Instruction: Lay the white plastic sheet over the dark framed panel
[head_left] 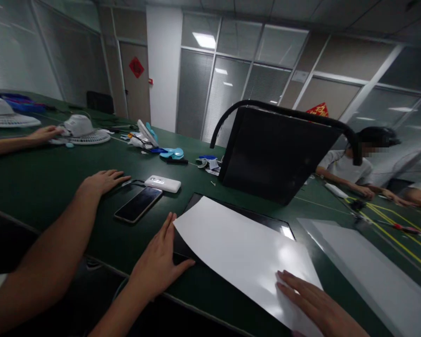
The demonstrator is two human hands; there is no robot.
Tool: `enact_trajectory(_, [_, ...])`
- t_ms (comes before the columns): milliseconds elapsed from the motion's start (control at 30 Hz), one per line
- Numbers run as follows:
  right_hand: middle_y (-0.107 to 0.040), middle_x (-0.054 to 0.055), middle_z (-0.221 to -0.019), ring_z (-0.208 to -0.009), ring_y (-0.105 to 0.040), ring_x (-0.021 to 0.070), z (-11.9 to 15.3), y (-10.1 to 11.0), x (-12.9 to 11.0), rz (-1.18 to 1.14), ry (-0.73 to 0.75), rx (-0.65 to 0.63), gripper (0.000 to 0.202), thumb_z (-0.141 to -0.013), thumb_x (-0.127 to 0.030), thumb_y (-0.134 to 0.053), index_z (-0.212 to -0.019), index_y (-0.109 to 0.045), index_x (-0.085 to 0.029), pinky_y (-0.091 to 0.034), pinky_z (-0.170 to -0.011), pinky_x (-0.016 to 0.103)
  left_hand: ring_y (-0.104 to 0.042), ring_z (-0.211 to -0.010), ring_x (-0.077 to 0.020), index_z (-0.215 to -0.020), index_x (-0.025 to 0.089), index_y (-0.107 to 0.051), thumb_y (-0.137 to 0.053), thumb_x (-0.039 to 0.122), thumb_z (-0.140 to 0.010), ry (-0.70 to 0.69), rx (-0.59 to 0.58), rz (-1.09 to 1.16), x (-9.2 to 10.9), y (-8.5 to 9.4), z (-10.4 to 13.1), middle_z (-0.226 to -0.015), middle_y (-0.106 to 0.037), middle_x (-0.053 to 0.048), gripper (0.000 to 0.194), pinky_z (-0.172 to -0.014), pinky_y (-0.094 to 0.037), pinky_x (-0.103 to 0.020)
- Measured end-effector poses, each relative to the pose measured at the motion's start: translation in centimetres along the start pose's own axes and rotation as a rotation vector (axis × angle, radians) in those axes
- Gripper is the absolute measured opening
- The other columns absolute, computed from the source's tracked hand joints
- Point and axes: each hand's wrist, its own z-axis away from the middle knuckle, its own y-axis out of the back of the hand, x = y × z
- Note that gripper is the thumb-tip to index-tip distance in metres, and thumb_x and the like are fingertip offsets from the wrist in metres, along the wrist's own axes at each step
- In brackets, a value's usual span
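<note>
A white sheet (pixel 242 252) lies slanted over a flat black panel (pixel 263 218) on the green table (pixel 56 178). My left hand (pixel 157 262) rests flat, fingers together and thumb out, on the panel's left edge, touching the sheet's left corner. My right hand (pixel 315 304) lies flat with spread fingers on the sheet's near right corner. Neither hand grips anything.
Left of my arm, a co-worker's hand (pixel 101 181) rests by a dark phone (pixel 138 204) and a white power bank (pixel 162 183). A tilted black case with a curved handle (pixel 273 154) stands behind the sheet. Another pale sheet (pixel 365 267) lies right. Other people sit at the far right and left.
</note>
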Motion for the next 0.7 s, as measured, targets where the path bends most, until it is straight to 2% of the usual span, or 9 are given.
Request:
enact_trajectory(67, [-0.045, 0.000, -0.161, -0.141, -0.055, 0.0280, -1.6, 0.0, -0.9, 0.033, 0.075, 0.006, 0.071, -0.098, -0.031, -0.060, -0.165, -0.039, -0.042, -0.058, -0.113, 0.042, -0.031, -0.163, -0.0430, -0.172, 0.023, 0.019, -0.084, 0.053, -0.084, -0.012, 0.066, 0.013, -0.1, 0.0, 0.2, -0.180, -0.013, -0.026, 0.139, -0.128, -0.039, -0.061])
enact_trajectory(133, [-0.045, 0.000, -0.161, -0.142, -0.053, 0.0268, -2.1, -0.5, -0.6, 0.027, 0.088, 0.000, 0.067, -0.100, -0.025, -0.054, -0.163, -0.042, -0.042, -0.056, -0.114, 0.041, -0.028, -0.164, -0.0433, -0.171, 0.025, 0.022, -0.085, 0.050, -0.084, -0.026, 0.127, 0.026, 0.0, 0.0, 0.3, -0.181, -0.010, -0.025, 0.140, -0.129, -0.038, -0.062])
enact_trajectory(300, [-0.047, 0.000, -0.160, -0.143, -0.052, 0.0264, -1.0, -2.5, 1.9, 0.025, 0.038, 0.013, 0.053, -0.107, -0.028, -0.047, -0.158, -0.050, -0.043, -0.052, -0.115, 0.041, -0.022, -0.165, -0.0452, -0.174, 0.028, 0.012, -0.090, 0.045, -0.080, -0.053, 0.205, 0.036, 0.4, 0.3, 0.4, -0.182, -0.006, -0.022, 0.140, -0.128, -0.037, -0.065])
enact_trajectory(433, [-0.044, 0.002, -0.163, -0.146, -0.048, 0.0295, 0.1, -3.5, 2.7, 0.095, 0.007, 0.074, 0.053, -0.109, -0.036, -0.048, -0.161, -0.045, -0.042, -0.051, -0.114, 0.047, -0.024, -0.165, -0.0433, -0.175, 0.026, 0.008, -0.088, 0.045, -0.083, -0.065, 0.215, 0.058, 0.3, 0.4, 0.3, -0.182, -0.010, -0.020, 0.134, -0.128, -0.038, -0.065])
enact_trajectory(467, [-0.042, 0.003, -0.165, -0.148, -0.046, 0.0299, 0.2, -3.6, 2.7, 0.098, -0.004, 0.069, 0.053, -0.109, -0.038, -0.048, -0.162, -0.044, -0.041, -0.050, -0.115, 0.048, -0.029, -0.164, -0.0424, -0.176, 0.026, -0.001, -0.086, 0.046, -0.084, -0.072, 0.194, 0.059, 0.1, 0.4, 0.2, -0.181, -0.017, -0.019, 0.126, -0.128, -0.040, -0.064])
enact_trajectory(533, [-0.040, 0.003, -0.167, -0.150, -0.043, 0.0300, 0.2, -3.8, 2.8, 0.101, -0.024, 0.043, 0.054, -0.110, -0.040, -0.048, -0.164, -0.041, -0.041, -0.049, -0.116, 0.051, -0.041, -0.158, -0.0408, -0.168, 0.028, -0.038, -0.084, 0.049, -0.087, -0.111, 0.109, 0.049, -0.3, 0.3, 0.0, -0.174, -0.040, -0.014, 0.096, -0.127, -0.041, -0.062])
enact_trajectory(600, [-0.036, 0.003, -0.169, -0.153, -0.040, 0.0299, 0.0, -3.8, 2.8, 0.096, -0.047, 0.001, 0.055, -0.111, -0.043, -0.047, -0.165, -0.038, -0.042, -0.047, -0.117, 0.054, -0.050, -0.152, -0.0399, -0.142, 0.030, -0.070, -0.084, 0.054, -0.087, -0.153, 0.009, 0.028, -0.6, 0.3, -0.3, -0.162, -0.058, -0.009, 0.062, -0.128, -0.041, -0.062])
enact_trajectory(633, [-0.035, 0.003, -0.170, -0.154, -0.038, 0.0299, -0.2, -3.8, 2.7, 0.087, -0.061, -0.015, 0.056, -0.111, -0.044, -0.047, -0.166, -0.037, -0.042, -0.046, -0.118, 0.055, -0.053, -0.150, -0.0396, -0.132, 0.031, -0.077, -0.084, 0.056, -0.087, -0.163, -0.028, 0.018, -0.7, 0.3, -0.5, -0.158, -0.062, -0.008, 0.052, -0.129, -0.040, -0.063])
enact_trajectory(700, [-0.032, 0.002, -0.171, -0.156, -0.036, 0.0303, -0.6, -3.8, 2.6, 0.060, -0.085, -0.041, 0.056, -0.111, -0.045, -0.047, -0.166, -0.036, -0.042, -0.043, -0.121, 0.057, -0.056, -0.148, -0.0386, -0.126, 0.031, -0.081, -0.083, 0.057, -0.087, -0.155, -0.077, 0.003, -0.6, 0.4, -0.7, -0.156, -0.064, -0.007, 0.047, -0.129, -0.039, -0.063])
